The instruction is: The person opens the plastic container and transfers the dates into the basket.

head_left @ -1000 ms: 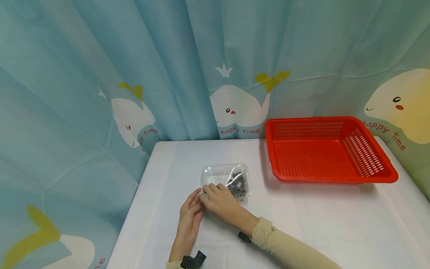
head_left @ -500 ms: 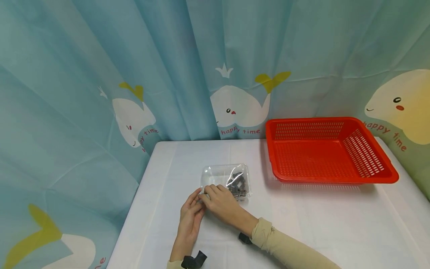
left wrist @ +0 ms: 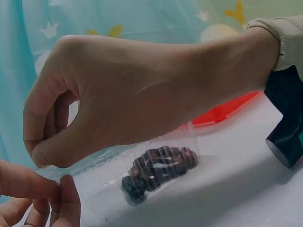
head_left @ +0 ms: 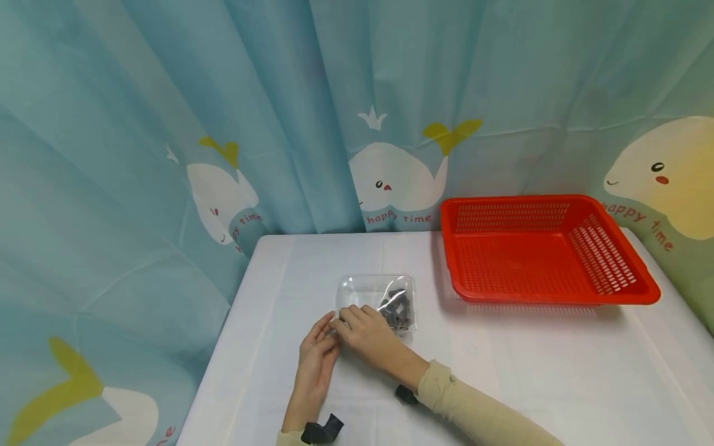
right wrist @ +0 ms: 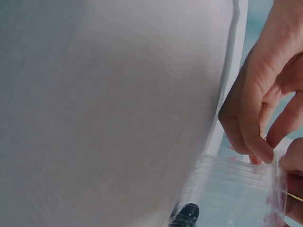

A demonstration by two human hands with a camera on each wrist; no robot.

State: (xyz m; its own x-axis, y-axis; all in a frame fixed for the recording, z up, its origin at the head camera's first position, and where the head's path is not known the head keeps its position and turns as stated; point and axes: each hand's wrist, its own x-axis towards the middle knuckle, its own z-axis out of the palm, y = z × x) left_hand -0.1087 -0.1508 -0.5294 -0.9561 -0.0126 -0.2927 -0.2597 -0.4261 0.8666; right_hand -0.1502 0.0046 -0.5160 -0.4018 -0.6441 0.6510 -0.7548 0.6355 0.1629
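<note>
A clear plastic box point(head_left: 359, 286) lies on the white table with dark, glossy lumps point(head_left: 397, 308) in its right part. At its near left corner my left hand point(head_left: 318, 365) pinches the edge between thumb and fingers, palm turned up. Over the same corner my right hand point(head_left: 368, 337) bends down, thumb and forefinger pinching the rim, as the left wrist view shows. In the right wrist view the ribbed wall of the box is close to the left fingertips point(right wrist: 265, 153). Exact contact points are partly hidden by the fingers.
A red perforated basket point(head_left: 515, 296) stands at the back right of the white-covered table point(head_left: 502, 371). Behind the table hangs a blue curtain point(head_left: 312, 124) with whale prints. Black bands point(head_left: 322, 429) are worn at the wrists.
Both hands stay almost in place at the box's corner. The box has shifted very slightly toward the near side, and the dark lumps moved with it.
</note>
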